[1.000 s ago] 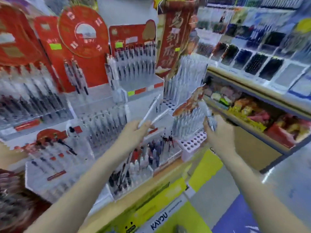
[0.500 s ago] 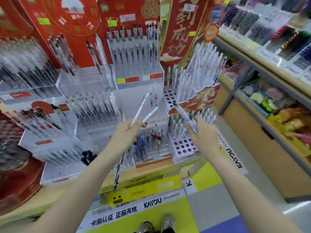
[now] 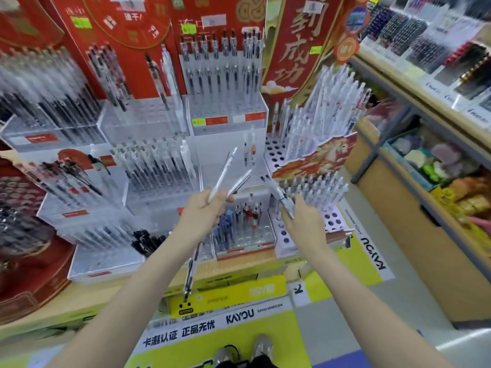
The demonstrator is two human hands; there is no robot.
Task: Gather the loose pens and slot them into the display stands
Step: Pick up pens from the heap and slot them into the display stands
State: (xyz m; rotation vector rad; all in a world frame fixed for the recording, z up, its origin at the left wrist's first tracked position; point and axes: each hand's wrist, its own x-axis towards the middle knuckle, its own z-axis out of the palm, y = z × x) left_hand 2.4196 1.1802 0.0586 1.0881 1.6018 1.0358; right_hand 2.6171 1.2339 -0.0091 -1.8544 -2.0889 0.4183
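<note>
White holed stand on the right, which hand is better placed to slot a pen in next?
Probably the right hand: it pinches one pen right above the stand's empty holes. The left hand grips several pens farther left.

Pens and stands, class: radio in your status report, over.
Left hand grips several pens. Right hand pinches one white pen beside the white holed stand. Empty holes in reach, nothing blocking.

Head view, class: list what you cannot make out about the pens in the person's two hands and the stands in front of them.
- Left hand: the fist hides how many pens it grips; two stick up, one hangs below.
- Right hand: the fingers cover the lower end of its white pen.
- Clear stands at left: motion blur smears the pens and labels.
- White holed stand: the right hand hides some holes.
</note>
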